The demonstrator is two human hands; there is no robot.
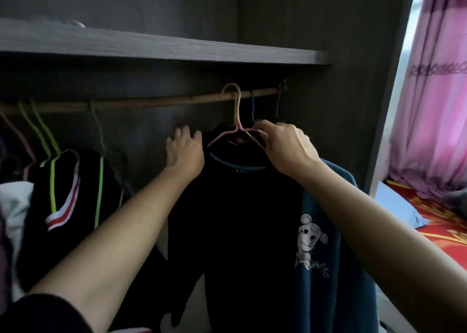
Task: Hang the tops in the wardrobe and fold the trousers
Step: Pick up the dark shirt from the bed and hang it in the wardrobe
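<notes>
Under the rail [156, 102] the black top [242, 219] hangs on the pink hanger [236, 110]; right hand [285, 145] pinches the hanger's arm, fingers curled; left hand [185, 150] lies slack-fingered on the top's shoulder; a sideways tug may slip the collar off.

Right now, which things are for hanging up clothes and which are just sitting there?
For the job: black top, pink hanger on the rail, right hand pinching the hanger, left hand at the top's shoulder.
Just there: blue mouse top and striped top already hanging, shelf, pink curtain, red bed cover.
</notes>
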